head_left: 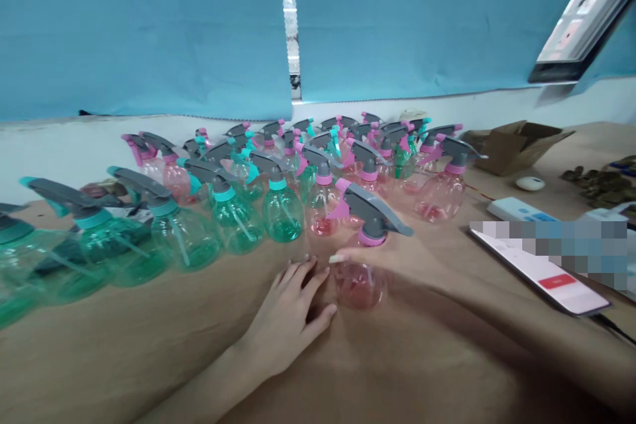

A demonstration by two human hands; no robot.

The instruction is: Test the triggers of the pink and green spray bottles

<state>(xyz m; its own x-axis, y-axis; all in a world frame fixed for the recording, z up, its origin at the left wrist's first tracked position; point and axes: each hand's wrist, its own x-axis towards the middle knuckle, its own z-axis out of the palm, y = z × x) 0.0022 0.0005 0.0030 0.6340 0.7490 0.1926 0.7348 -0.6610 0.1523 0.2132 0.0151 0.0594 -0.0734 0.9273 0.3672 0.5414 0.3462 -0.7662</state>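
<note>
A clear pink spray bottle [361,285] with a grey and pink trigger head stands upright near the front of the table. My right hand [405,262], partly smeared by motion, is closed round its upper body just under the pink collar. To the left of that bottle, my left hand [293,318] lies on the tabletop, fingers spread and holding nothing. Its fingertips are close to the pink bottle. Beyond the hands are a green spray bottle [282,215] with a turquoise collar and another pink spray bottle [324,205].
More green spray bottles [186,238] line the left, with several mixed ones packed behind. A phone [541,271] with a cable lies at right, near a white power strip [521,210]. Farther back are a cardboard box [517,146] and a white oval object [530,183].
</note>
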